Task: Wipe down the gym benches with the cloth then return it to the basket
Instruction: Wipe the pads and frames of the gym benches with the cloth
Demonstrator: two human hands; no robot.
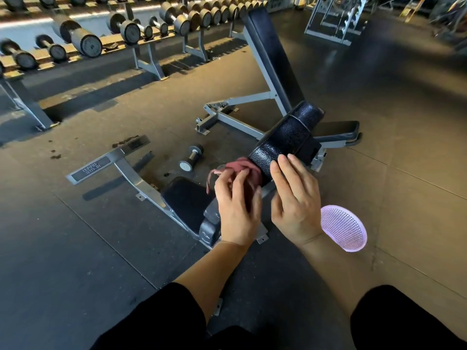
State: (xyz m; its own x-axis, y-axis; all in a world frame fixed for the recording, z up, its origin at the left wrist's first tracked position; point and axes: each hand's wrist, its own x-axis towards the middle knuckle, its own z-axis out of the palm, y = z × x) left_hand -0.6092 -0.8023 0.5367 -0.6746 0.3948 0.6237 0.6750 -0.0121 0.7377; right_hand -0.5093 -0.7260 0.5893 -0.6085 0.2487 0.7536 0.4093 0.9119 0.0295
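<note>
A black padded bench (285, 140) on a grey steel frame stands right in front of me, its upper pad slanting up to the right. My left hand (237, 205) grips a dark red cloth (240, 168) against the pad's lower left end. My right hand (295, 198) rests on the pad's lower edge with straight fingers. A pink perforated basket (346, 228) lies tilted on the floor just right of my right wrist. The bench's low black seat pad (187, 203) sits below left of my hands.
A second incline bench (273, 54) stands behind, its back pad raised. A small dumbbell (192, 157) lies on the floor between the benches. A long dumbbell rack (126, 29) lines the far left. Metal racks (338, 18) stand at the far right.
</note>
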